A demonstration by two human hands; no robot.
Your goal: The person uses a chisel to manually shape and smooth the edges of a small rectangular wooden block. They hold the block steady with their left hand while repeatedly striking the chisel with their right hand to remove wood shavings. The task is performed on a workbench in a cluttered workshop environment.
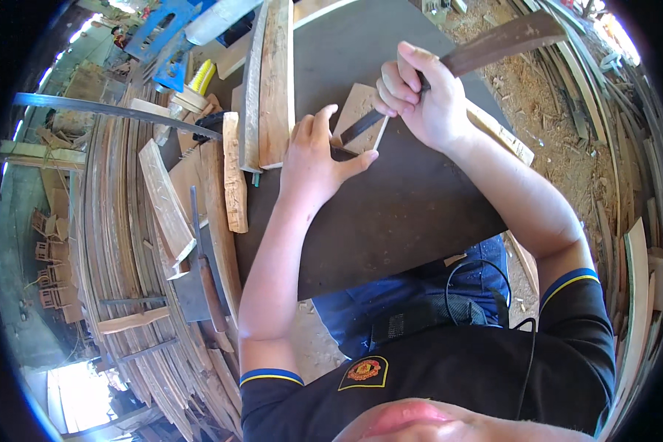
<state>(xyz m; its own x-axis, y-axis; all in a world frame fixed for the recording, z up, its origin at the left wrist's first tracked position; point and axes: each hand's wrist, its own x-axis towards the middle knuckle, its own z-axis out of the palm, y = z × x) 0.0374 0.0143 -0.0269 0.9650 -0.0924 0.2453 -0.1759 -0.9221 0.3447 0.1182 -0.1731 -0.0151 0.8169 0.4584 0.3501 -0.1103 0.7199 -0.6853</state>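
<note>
My right hand (pixel 423 92) is closed round a long dark tool (pixel 510 46) with a broad, flat brown upper end. The tool slants down to the left, its narrow lower end over a small pale wooden block (pixel 365 107) on the dark tabletop (pixel 372 225). At that block, my left hand (pixel 324 158) grips with curved fingers on the far left and thumb on the near edge; a short dark piece shows between them, too hidden to make out. Two long boards (pixel 276 81) lie just left of this hand.
A long saw blade (pixel 110 107), blue tools (pixel 158 40), offcuts (pixel 166 199) and a long-bladed hand tool (pixel 210 287) crowd the left side. Beyond are stacked wood strips (pixel 107 243). More planks (pixel 633 287) line the right, beside a floor with shavings (pixel 527 110). Another board (pixel 497 132) sits at the table's right edge.
</note>
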